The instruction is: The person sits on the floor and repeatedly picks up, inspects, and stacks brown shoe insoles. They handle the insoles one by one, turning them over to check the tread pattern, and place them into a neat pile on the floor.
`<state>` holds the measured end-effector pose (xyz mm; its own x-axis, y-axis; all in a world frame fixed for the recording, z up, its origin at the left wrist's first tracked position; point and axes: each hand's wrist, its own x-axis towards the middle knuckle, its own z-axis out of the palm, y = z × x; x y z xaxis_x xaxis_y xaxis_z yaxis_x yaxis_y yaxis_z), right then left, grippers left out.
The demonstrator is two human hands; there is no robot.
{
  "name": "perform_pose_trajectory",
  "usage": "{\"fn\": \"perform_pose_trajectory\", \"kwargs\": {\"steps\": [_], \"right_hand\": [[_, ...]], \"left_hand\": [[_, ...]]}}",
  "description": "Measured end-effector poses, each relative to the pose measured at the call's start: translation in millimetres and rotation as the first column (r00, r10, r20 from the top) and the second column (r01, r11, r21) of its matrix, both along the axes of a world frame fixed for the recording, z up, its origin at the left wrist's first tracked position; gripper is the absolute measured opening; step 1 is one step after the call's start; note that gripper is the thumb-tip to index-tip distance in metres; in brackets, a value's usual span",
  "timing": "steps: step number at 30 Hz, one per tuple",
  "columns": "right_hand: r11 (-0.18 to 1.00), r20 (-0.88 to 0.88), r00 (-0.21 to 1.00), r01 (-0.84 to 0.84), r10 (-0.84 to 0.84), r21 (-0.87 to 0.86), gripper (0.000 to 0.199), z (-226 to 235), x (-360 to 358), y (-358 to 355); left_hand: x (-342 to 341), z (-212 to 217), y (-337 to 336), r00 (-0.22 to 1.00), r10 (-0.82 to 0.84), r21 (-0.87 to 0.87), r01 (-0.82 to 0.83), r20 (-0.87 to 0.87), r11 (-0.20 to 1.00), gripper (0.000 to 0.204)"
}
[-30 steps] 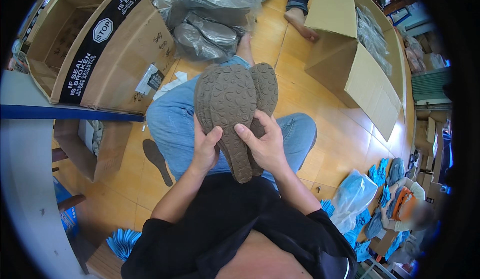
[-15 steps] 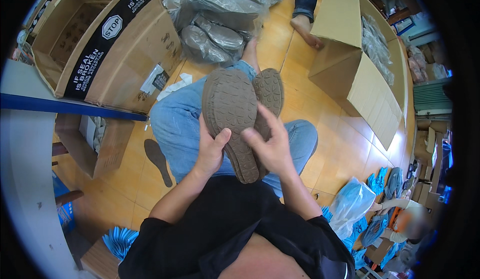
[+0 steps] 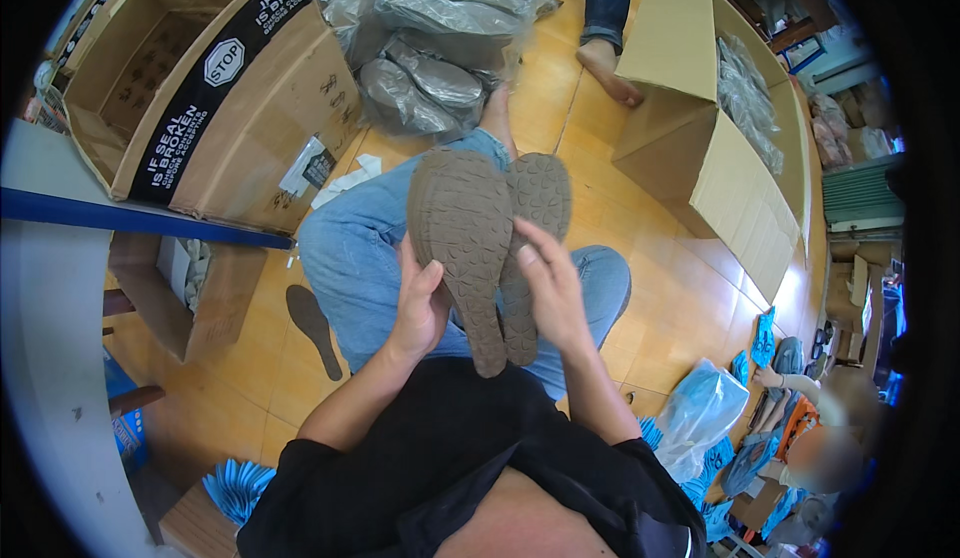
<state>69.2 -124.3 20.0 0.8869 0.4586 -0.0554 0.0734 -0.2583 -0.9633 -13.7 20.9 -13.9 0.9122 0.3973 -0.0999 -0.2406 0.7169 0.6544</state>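
- Left hand (image 3: 420,303) cups the edge of the brown shoe pair (image 3: 485,248), fingers curled round it.
- Right hand (image 3: 550,293) presses flat-fingered on the other side, keeping both soles together, treads up, above the lap.
- Bagged shoes (image 3: 430,38) lie beyond the knees.

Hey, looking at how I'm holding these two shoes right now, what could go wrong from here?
The pair of brown shoes is held sole-up only at the heel end, between the left hand and the right hand, so one might slip out onto the lap. A loose dark insole lies on the floor by the left leg and could get stepped on or forgotten.
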Motion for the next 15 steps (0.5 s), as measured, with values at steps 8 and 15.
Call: {"fn": "perform_pose_trajectory", "kwargs": {"steps": [8,15], "right_hand": [[0.966,-0.188,0.981,0.099,-0.054,0.238,0.052,-2.7,-2.2,2.7],[0.949,-0.003,0.976,0.211,-0.216,0.233,0.055,2.0,13.9,-12.5]], "left_hand": [[-1.0,3.2,1.2,0.997,0.02,0.129,-0.011,-0.07,0.992,0.066],[-3.0,4.6,3.3,0.996,-0.014,-0.039,0.011,-0.087,0.999,0.062]]}}
